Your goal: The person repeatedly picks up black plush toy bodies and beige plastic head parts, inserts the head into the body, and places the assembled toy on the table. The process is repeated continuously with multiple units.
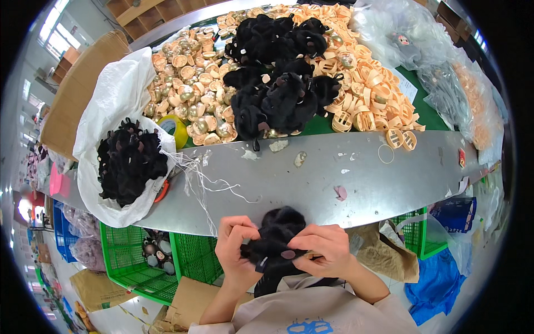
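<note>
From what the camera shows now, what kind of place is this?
Probably a small factory assembly bench. Both hands work a black fluffy piece beside heaps of beige plastic clips, a sack of black tufts and green crates.

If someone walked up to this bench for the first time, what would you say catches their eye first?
Probably the big heap of fluffy black hair pieces at the far middle of the table, lying on a spread of small peach-coloured plastic clips. Next, the open white woven sack at the left, holding more black tufts. Near the front edge, the left hand and right hand together pinch one black hair tuft.
</note>
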`<move>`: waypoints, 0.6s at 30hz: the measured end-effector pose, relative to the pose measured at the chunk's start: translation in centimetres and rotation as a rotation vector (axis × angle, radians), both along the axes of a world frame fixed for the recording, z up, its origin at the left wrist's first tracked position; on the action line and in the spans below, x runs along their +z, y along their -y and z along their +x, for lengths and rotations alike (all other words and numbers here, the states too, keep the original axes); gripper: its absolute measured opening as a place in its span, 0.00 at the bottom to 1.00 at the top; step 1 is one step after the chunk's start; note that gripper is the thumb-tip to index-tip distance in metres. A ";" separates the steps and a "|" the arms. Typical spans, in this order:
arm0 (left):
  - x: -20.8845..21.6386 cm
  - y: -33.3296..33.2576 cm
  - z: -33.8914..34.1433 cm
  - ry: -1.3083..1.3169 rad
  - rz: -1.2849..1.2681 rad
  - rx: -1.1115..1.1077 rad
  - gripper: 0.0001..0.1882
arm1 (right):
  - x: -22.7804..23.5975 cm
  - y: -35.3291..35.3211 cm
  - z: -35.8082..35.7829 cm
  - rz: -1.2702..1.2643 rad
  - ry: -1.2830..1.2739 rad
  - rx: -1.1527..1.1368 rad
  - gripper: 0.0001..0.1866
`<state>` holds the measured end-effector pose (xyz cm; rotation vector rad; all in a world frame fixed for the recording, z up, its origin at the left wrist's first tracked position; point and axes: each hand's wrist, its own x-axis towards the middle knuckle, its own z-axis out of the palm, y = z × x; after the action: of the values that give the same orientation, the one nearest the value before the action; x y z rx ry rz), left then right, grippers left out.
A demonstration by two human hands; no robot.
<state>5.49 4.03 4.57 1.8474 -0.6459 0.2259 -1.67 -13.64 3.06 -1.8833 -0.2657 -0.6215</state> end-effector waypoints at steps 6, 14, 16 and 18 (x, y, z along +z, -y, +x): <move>-2.5 0.2 0.4 -0.209 -0.359 -0.311 0.17 | 0.5 0.0 -0.5 0.178 -0.157 -0.019 0.16; -1.9 -2.5 -1.1 -1.160 -0.518 -0.487 0.27 | 1.7 0.2 -0.9 0.631 -0.554 0.079 0.11; -1.3 -1.4 -1.7 -1.159 -0.686 -0.407 0.30 | 1.0 0.0 -0.8 0.716 -0.591 0.157 0.10; -1.3 -1.3 -1.7 -1.165 -0.762 -0.338 0.32 | 1.3 -0.2 -0.7 0.850 -0.664 0.199 0.09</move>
<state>3.84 5.30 3.30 0.8526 0.0031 -0.7067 -2.37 -13.44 4.37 -1.1195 0.2233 0.0690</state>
